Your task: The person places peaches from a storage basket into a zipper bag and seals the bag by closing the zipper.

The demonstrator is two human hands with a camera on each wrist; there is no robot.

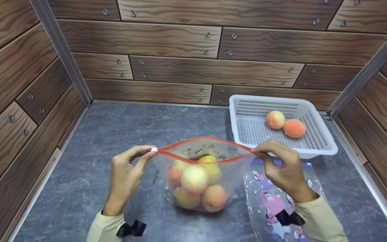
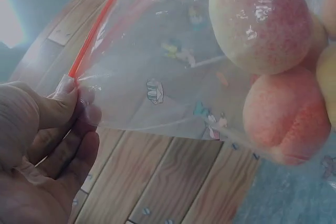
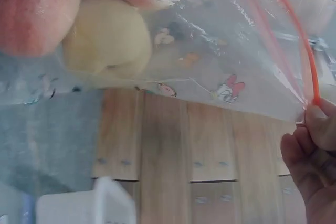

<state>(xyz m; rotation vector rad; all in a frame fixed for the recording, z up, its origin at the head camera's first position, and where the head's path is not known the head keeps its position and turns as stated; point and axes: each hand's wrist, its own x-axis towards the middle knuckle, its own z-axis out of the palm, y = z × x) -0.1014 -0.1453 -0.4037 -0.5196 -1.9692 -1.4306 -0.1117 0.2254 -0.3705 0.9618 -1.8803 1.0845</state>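
A clear zip bag [image 1: 237,168] with a red zip edge hangs upright between both hands, its mouth parted. Several peaches [image 1: 194,179] fill its lower part. At the left end of the zip, by a white slider [image 1: 154,149], my left hand [image 1: 126,174] pinches the corner between thumb and fingers. My right hand [image 1: 282,166] pinches the opposite corner. Up close in the left wrist view, the thumb presses the bag's red zip edge [image 2: 86,51] against the fingers. The right wrist view shows the same kind of pinch at the red edge [image 3: 310,72].
A white plastic basket [image 1: 328,144] stands at the back right with two peaches [image 1: 285,124] in it. Beneath my right forearm lies another zip bag [image 1: 270,201], printed with cartoon figures and topped with a purple zip. Wood-patterned walls [image 1: 166,40] enclose the grey tabletop [image 1: 113,124].
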